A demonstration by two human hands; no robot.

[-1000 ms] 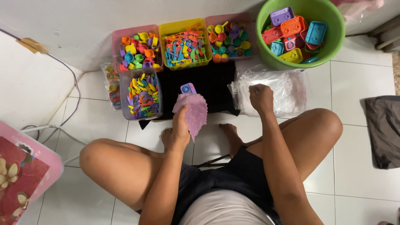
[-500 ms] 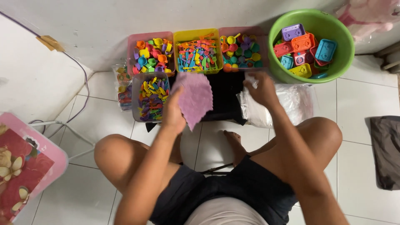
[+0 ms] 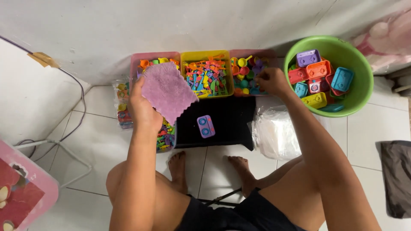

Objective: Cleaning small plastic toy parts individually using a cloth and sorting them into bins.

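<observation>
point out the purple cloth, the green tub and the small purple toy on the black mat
purple cloth (image 3: 168, 90), head view, middle of the fabric
green tub (image 3: 358, 100), head view, lower right rim
small purple toy (image 3: 206, 126), head view, centre of its top face

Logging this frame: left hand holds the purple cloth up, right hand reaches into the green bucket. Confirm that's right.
Not quite. The head view shows the right hand at the pink bin of small toy pieces, not the green bucket. The left hand does hold the purple cloth up.

Both arms stretched forward, hands raised in the upper half of the frame

The left hand (image 3: 144, 109) sits left of centre, fingers closed in a grip, forearm running down the frame. The right hand (image 3: 270, 81) reaches further up, right of centre, fingers curled downward.
</observation>
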